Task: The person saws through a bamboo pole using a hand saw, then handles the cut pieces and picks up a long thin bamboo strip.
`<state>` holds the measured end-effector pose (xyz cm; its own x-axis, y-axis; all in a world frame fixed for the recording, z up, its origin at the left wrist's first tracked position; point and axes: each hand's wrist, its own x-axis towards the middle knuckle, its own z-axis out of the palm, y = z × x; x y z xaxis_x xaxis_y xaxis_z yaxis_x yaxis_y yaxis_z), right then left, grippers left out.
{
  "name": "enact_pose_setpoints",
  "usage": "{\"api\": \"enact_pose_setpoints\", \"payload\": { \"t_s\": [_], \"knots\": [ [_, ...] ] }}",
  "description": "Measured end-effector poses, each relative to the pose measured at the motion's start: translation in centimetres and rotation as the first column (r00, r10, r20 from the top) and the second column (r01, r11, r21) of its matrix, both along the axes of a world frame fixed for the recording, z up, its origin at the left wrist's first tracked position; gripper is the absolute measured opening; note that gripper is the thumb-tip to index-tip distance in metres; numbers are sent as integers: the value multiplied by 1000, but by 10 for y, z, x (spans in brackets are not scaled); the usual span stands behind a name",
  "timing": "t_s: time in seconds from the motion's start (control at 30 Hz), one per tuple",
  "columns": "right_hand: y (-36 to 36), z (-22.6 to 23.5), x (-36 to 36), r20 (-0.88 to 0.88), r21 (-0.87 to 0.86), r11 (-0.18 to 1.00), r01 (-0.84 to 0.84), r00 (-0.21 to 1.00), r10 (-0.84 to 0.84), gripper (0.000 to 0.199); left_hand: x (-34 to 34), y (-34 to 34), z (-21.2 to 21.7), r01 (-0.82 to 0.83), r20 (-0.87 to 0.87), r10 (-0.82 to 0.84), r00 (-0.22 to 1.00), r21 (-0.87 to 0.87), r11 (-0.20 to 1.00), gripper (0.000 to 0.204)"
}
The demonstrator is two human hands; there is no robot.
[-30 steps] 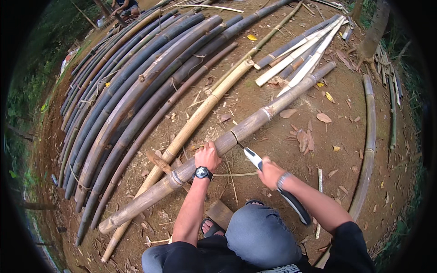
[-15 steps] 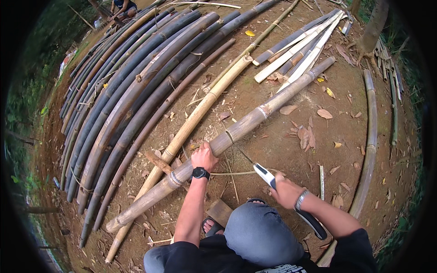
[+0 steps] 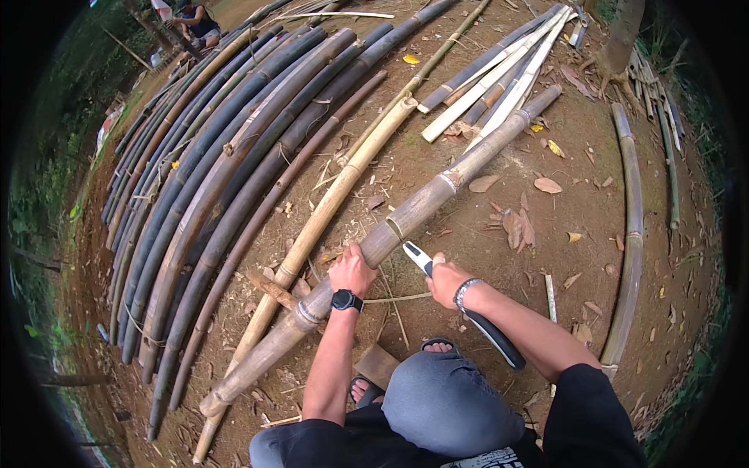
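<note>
A thick brown bamboo pole (image 3: 421,207) lies slantwise in front of me, its lower left part resting across a paler, yellowish bamboo pole (image 3: 351,168). My left hand (image 3: 353,271) is closed over its top, just left of a narrow cut. In my right hand (image 3: 449,281) is a handsaw (image 3: 493,337), gripped by its white and black handle. Its blade sits in the cut, and only a short stretch of it shows between handle and bamboo. The handle's front end is close to the pole. A short stick (image 3: 269,288) pokes out beside the pole, near my left hand.
Long dark bamboo poles (image 3: 226,171) are piled on the left. Split bamboo strips (image 3: 499,74) lie ahead, near a tree trunk (image 3: 622,39). Another pole (image 3: 632,234) lies at the right. Dry leaves (image 3: 515,226) are scattered over the soil. A person (image 3: 199,23) sits far off at upper left.
My right hand has pushed the saw forward and left, so less blade shows before the bamboo. My left hand keeps its grip on the pole. The view has shifted slightly.
</note>
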<state>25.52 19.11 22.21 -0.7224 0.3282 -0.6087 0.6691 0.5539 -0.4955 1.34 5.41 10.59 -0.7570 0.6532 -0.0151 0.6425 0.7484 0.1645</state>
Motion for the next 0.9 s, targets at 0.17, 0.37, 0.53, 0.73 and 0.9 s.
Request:
{"api": "enact_pose_setpoints", "payload": {
  "t_s": [0.17, 0.37, 0.53, 0.73, 0.9],
  "knots": [
    [4, -13, -27, -56, 7, 999, -53, 997, 54, 32, -19, -34, -14, -52, -64, 51, 997, -15, 999, 59],
    [-6, -12, -37, -11, -16, 1000, -12, 1000, 12, 29, -2, -19, -5, -30, -24, 29, 999, -9, 1000, 72],
    [-2, -37, -49, -127, 10, 996, 89, 988, -87, 32, 2, -6, 1, -19, -39, 20, 999, 34, 999, 63],
    [-10, -4, 7, -86, -55, 998, -35, 996, 31, 37, -11, -28, 8, -126, -35, 126, 991, 4, 992, 61],
    [6, -32, -45, -177, -1, 999, 42, 983, -42, 36, 5, -2, 15, -95, -14, 96, 995, 48, 994, 60]
  ]
}}
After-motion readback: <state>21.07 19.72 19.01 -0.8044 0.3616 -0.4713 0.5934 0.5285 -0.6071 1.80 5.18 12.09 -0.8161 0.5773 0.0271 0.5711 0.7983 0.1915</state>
